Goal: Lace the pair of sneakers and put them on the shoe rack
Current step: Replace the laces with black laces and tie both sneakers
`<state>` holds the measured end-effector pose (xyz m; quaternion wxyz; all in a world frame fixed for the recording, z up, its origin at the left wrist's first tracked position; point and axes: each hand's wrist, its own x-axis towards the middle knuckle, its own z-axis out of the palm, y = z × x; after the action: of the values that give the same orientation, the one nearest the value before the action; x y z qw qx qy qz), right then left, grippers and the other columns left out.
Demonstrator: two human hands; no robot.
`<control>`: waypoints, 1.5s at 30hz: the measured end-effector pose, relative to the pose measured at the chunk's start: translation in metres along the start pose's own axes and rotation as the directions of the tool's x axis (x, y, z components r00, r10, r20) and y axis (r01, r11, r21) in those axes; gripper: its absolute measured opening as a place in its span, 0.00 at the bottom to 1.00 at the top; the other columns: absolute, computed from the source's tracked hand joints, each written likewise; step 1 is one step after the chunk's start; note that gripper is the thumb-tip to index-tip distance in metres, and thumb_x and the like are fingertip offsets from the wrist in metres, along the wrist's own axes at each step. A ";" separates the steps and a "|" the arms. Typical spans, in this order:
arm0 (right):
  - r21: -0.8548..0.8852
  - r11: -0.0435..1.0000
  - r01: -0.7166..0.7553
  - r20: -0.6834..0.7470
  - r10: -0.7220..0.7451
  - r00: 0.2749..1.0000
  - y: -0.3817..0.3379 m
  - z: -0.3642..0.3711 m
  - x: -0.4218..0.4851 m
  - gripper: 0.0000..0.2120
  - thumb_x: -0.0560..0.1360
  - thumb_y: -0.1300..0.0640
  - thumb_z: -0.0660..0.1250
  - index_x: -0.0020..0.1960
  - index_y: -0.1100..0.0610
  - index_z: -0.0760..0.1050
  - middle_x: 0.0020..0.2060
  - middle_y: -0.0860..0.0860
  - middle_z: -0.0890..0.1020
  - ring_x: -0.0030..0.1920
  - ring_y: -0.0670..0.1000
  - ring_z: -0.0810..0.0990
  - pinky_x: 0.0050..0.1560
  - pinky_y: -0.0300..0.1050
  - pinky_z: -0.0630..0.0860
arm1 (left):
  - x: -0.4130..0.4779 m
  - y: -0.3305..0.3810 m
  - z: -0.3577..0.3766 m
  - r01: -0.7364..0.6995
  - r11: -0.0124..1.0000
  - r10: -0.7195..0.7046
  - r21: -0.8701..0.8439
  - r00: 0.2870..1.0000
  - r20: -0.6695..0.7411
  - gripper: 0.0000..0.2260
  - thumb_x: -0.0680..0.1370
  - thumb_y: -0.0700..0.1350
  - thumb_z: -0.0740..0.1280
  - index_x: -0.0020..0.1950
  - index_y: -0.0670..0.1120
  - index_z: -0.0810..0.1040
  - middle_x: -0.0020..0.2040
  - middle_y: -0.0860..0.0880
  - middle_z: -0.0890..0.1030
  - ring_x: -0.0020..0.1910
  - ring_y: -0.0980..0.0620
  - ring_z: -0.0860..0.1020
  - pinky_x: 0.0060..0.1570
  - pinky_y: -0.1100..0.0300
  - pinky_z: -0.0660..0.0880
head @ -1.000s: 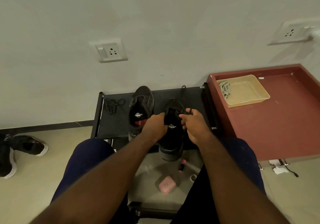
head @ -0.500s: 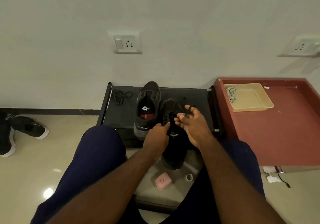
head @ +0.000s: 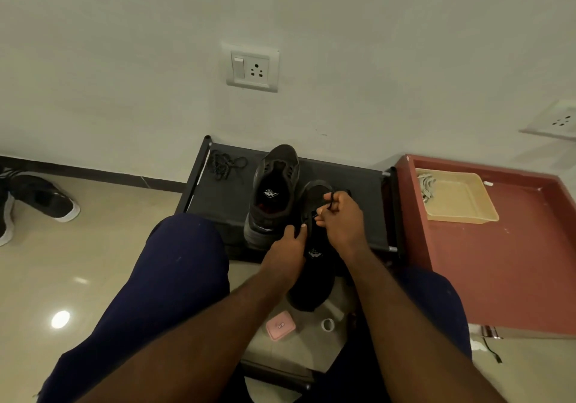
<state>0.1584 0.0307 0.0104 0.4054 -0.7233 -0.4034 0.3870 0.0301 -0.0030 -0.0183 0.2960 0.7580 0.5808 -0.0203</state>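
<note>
Right hand [head: 343, 220] pinches the lace [head: 331, 200] above the sneaker [head: 313, 265]. Left hand [head: 286, 248] grips the sneaker just left of that pinch.

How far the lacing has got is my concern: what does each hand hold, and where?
The right hand pinches a black lace over the front of the near sneaker; the left hand grips that sneaker at the edge of its opening.

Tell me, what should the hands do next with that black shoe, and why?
Probably draw the lace taut and feed it toward the next eyelet. The right hand pinches the lace just above the sneaker, while the left hand grips the sneaker near its opening, so the threading looks mid-step.
</note>
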 end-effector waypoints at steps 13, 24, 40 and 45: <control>-0.475 0.859 0.191 0.190 -0.112 0.975 -0.013 0.013 0.037 0.06 0.76 0.67 0.64 0.50 0.58 0.75 0.41 0.56 0.83 0.44 0.56 0.83 0.48 0.53 0.81 | 0.006 -0.004 0.002 -0.008 1.000 0.008 -0.012 1.000 -0.022 0.32 0.80 0.41 0.62 0.81 0.50 0.52 0.68 0.41 0.63 0.53 0.36 0.78 0.49 0.48 0.75; -0.695 0.658 0.291 0.436 0.063 0.898 -0.038 0.023 0.046 0.10 0.73 0.70 0.67 0.44 0.57 0.70 0.45 0.59 0.82 0.49 0.61 0.82 0.53 0.57 0.80 | 0.003 -0.008 0.005 -0.029 0.999 0.028 -0.039 0.999 -0.034 0.30 0.80 0.40 0.62 0.80 0.48 0.56 0.66 0.42 0.67 0.53 0.39 0.78 0.49 0.49 0.76; -0.777 0.629 0.019 0.298 0.341 0.892 -0.035 0.037 0.048 0.12 0.73 0.53 0.77 0.41 0.61 0.78 0.37 0.56 0.84 0.41 0.55 0.85 0.51 0.55 0.83 | 0.000 -0.012 0.009 -0.043 0.994 0.036 -0.101 0.997 -0.069 0.29 0.79 0.41 0.63 0.79 0.51 0.60 0.66 0.42 0.68 0.56 0.37 0.77 0.51 0.48 0.75; -0.764 0.638 0.091 0.281 0.202 0.938 -0.023 0.036 0.034 0.16 0.74 0.49 0.74 0.35 0.55 0.71 0.37 0.55 0.81 0.43 0.58 0.83 0.48 0.50 0.81 | 0.001 -0.012 0.009 -0.051 0.990 0.035 -0.133 0.992 -0.121 0.25 0.79 0.40 0.63 0.76 0.49 0.65 0.63 0.42 0.72 0.53 0.38 0.78 0.49 0.49 0.75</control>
<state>0.1331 0.0793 0.0092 -0.0284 -0.7603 -0.5700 0.3104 0.0230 -0.0051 -0.0312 0.3124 0.7484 0.5808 0.0704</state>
